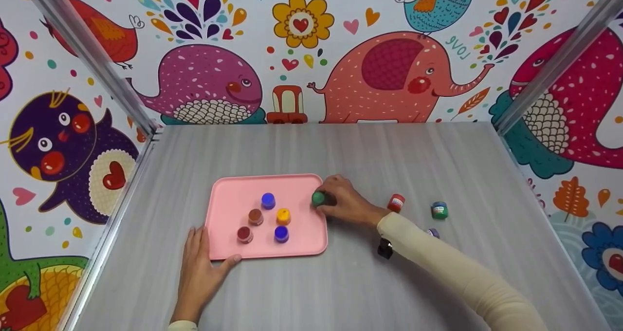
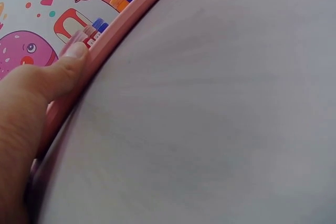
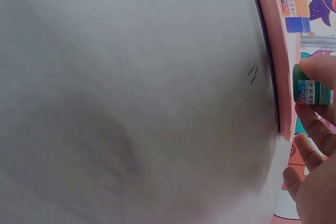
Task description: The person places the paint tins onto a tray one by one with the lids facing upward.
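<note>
My right hand (image 1: pixel 348 199) pinches a small green paint jar (image 1: pixel 318 198) between thumb and fingers, over the right rim of the pink tray (image 1: pixel 311 233). In the right wrist view, the green jar's label (image 3: pixel 310 92) faces the camera. My left hand (image 1: pixel 202 267) rests on the tray's near left corner, fingers straight along the left side and thumb (image 2: pixel 71 66) on the front rim. On the tray stand several paint jars: a blue one (image 1: pixel 268 201), a brown one (image 1: pixel 255 217), a yellow one (image 1: pixel 283 216), a dark red one (image 1: pixel 245 234) and a violet-blue one (image 1: pixel 281 234).
To the right of the tray, on the grey table (image 1: pixel 340 292), are a red paint jar (image 1: pixel 396 202), another green jar (image 1: pixel 439 210) and a purple jar (image 1: pixel 433 232) partly hidden by the right sleeve. Patterned walls with metal posts (image 1: pixel 92 53) border the table.
</note>
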The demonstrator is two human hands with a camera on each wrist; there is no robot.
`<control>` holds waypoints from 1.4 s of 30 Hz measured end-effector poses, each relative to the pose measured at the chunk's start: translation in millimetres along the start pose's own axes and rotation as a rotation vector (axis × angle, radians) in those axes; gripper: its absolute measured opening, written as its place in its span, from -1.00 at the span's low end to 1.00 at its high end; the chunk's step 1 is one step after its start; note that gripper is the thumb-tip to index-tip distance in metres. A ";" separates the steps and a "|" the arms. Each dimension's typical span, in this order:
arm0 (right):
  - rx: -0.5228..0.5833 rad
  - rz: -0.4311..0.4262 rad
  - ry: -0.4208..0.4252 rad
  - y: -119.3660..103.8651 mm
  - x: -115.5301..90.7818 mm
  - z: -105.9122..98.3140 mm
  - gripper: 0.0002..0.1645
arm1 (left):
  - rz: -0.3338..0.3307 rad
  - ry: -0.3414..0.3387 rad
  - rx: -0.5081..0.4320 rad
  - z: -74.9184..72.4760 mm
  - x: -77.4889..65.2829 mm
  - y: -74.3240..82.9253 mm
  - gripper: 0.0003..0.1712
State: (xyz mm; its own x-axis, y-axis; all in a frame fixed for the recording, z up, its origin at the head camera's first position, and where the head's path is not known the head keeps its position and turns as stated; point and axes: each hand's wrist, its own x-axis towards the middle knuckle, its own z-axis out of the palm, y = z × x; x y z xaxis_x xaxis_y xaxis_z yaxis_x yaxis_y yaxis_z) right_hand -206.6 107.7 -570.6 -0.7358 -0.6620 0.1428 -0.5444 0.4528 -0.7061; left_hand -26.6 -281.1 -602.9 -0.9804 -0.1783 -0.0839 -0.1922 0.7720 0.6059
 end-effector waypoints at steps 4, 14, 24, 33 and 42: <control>-0.024 -0.042 0.012 -1.8 2.7 5.1 -0.59 | 0.002 0.002 0.002 -0.4 0.0 0.5 0.56; -0.020 -0.069 -0.012 -6.9 11.3 18.7 -0.66 | 0.002 0.031 -0.009 2.4 0.4 -0.5 0.55; -0.010 -0.084 -0.004 -11.6 17.4 29.7 -0.66 | 0.013 0.028 -0.010 3.2 1.8 -1.6 0.54; -0.014 -0.094 -0.009 -14.1 28.9 41.1 -0.67 | 0.003 0.033 -0.002 1.8 -0.7 -2.5 0.53; -0.011 -0.053 0.013 -13.2 39.0 47.4 -0.68 | 0.006 0.035 0.008 2.8 -0.3 -0.6 0.54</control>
State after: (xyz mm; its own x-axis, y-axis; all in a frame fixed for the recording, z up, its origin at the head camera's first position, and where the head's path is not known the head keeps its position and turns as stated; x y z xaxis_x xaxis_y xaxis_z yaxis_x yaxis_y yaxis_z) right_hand -209.0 47.5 -588.6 -0.7111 -0.6773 0.1886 -0.5870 0.4243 -0.6895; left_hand -26.3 -279.8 -605.4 -0.9795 -0.1945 -0.0523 -0.1866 0.7779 0.6000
